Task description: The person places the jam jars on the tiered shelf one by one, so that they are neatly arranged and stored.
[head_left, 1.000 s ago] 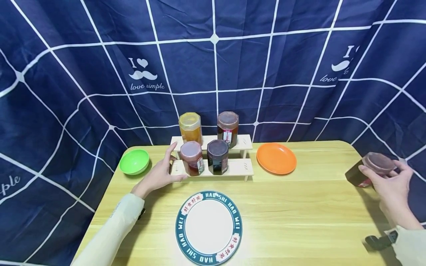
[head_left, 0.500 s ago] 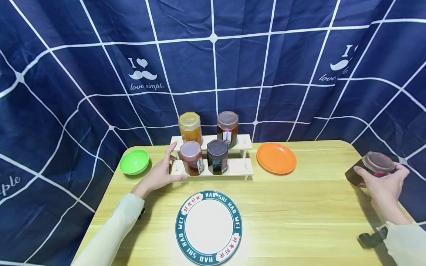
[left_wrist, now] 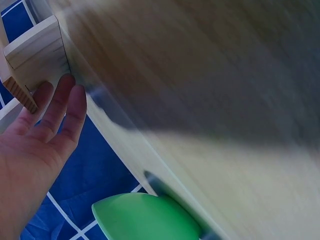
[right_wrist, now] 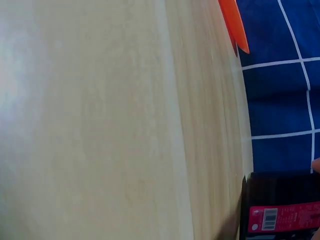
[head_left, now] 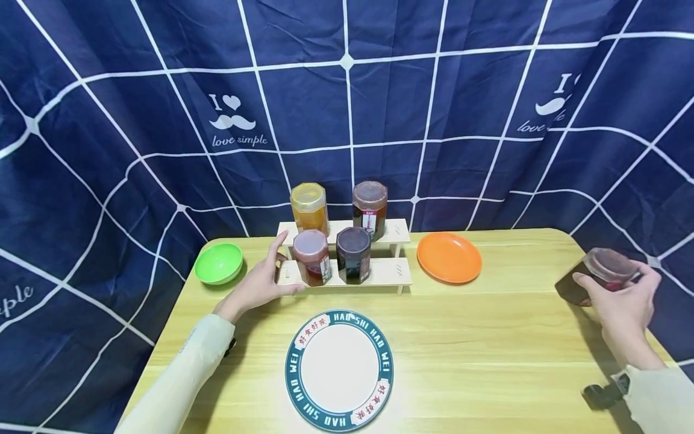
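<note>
My left hand (head_left: 259, 283) grips the left end of a two-step wooden rack (head_left: 387, 271). Its thumb lies along the lower shelf's front, the index finger reaches the upper shelf, and other fingers (left_wrist: 75, 112) touch the rack's end in the left wrist view. On the upper shelf stand a jar of yellow contents (head_left: 310, 208) and a brown jar (head_left: 370, 208); a reddish jar (head_left: 312, 259) and a dark jar (head_left: 353, 256) stand below. At far right my right hand (head_left: 623, 301) holds another dark jar (head_left: 582, 280), tilted, its pink label (right_wrist: 285, 218) visible in the right wrist view.
A green bowl (head_left: 218, 264) stands left of the rack and an orange plate (head_left: 449, 258) right of it. In front lies a white plate with a teal rim (head_left: 294, 371). Blue cloth with white lines (head_left: 396, 108) hangs behind the wooden table (head_left: 477, 361).
My right hand has moved a little left with its jar, which leans slightly differently in the hand. The left hand and the rack look unmoved.
</note>
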`<state>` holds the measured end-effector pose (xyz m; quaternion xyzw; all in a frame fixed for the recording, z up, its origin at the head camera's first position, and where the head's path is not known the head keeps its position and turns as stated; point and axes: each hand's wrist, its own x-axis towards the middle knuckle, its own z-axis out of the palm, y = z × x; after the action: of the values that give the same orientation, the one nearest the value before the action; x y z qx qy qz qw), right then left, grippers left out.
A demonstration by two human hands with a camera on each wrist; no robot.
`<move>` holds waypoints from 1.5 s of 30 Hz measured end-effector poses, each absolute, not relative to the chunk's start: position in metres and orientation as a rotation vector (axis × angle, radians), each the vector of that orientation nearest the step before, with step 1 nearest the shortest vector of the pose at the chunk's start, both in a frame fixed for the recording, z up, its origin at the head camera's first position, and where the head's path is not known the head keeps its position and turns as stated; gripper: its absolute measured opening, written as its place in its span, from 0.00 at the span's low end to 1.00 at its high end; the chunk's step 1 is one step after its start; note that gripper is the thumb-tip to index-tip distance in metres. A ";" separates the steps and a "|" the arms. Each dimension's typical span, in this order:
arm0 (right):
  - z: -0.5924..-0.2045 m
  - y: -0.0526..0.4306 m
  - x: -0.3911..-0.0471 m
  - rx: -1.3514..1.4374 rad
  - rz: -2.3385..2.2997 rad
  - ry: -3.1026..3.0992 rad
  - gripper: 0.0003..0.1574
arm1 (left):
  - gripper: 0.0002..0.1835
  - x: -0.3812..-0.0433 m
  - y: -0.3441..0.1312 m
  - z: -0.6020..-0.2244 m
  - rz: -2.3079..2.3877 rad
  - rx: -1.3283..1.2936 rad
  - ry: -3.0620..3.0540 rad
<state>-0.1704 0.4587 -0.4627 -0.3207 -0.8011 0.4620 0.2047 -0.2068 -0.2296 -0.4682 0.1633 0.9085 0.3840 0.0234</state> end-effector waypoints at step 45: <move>-0.413 0.306 -0.161 0.295 1.371 -2.424 0.62 | 0.70 -0.205 -0.228 -0.466 1.188 0.490 2.809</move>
<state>-0.1611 0.3062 -0.4131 0.1039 -0.8531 0.4823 0.1697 -0.2050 -0.2284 -0.4655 0.1586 0.9090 0.3845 0.0262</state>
